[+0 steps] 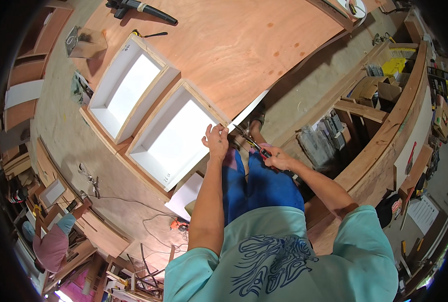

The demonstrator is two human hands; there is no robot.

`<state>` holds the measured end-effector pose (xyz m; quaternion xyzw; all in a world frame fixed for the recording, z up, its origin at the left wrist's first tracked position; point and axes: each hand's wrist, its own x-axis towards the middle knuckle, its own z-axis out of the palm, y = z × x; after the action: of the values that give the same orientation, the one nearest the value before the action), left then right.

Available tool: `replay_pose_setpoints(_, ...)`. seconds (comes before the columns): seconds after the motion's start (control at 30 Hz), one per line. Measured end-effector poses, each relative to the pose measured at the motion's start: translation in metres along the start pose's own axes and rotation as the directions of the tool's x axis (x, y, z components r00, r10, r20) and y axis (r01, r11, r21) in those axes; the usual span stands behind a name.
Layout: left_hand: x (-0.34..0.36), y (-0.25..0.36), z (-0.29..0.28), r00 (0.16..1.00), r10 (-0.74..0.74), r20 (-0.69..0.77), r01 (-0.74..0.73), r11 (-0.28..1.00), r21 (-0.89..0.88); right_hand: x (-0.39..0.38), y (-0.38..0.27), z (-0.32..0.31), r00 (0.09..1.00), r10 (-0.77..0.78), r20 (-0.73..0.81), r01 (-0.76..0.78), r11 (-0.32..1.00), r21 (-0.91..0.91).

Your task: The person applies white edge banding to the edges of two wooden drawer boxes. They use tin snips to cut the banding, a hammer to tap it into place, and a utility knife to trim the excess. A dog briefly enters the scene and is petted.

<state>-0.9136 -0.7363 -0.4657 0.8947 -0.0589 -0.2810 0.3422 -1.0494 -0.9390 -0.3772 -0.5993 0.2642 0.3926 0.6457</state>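
My left hand (216, 142) is at the near corner of a white-lined wooden drawer box (176, 131), its fingers closed on a narrow white strip (250, 107) along the edge. The strip's free end sticks out past the corner, up and to the right. My right hand (278, 159) grips snips (254, 144) with red and black handles. Their dark jaws lie close to the strip, just right of my left fingertips; whether they touch it I cannot tell. A second white-lined box (128, 83) stands beside the first, farther left.
Both boxes rest on a large plywood sheet (224, 45). A black blower-like tool (143, 9) and a tape measure (136, 33) lie beyond them. To my right is a wooden bin (372, 117) of boxes and packets. An orange power tool (178, 224) lies lower left; another person (53, 246) works far left.
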Motion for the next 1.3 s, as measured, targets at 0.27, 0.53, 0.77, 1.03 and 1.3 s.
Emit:
replay_pose_setpoints(0.27, 0.001, -0.001, 0.000, 1.000, -0.006, 0.018, 0.005, 1.000, 0.012, 0.003, 0.014, 0.003, 0.990, -0.123, -0.066, 0.116, 0.988, -0.098)
replay_pose_setpoints(0.53, 0.000, -0.004, 0.003, 1.000, 0.014, -0.011, -0.014, 1.000, -0.007, -0.004, -0.005, 0.001, 1.000, 0.002, -0.021, -0.003, 0.996, -0.086)
replay_pose_setpoints(0.77, 0.000, -0.001, -0.001, 1.000, 0.007, 0.006, -0.007, 1.000, 0.005, 0.003, -0.002, 0.005, 0.996, 0.021, -0.083, -0.030, 0.994, -0.109)
replay_pose_setpoints(1.03, -0.001, 0.000, -0.002, 1.000, 0.018, -0.008, -0.018, 1.000, 0.001, 0.008, 0.019, 0.017, 0.940, -0.243, -0.237, 0.146, 0.920, -0.364)
replay_pose_setpoints(1.3, -0.004, 0.004, 0.000, 0.999, 0.008, -0.043, -0.008, 1.000, 0.004, -0.002, 0.009, 0.042, 0.911, -0.140, -0.387, -0.023, 0.921, -0.388)
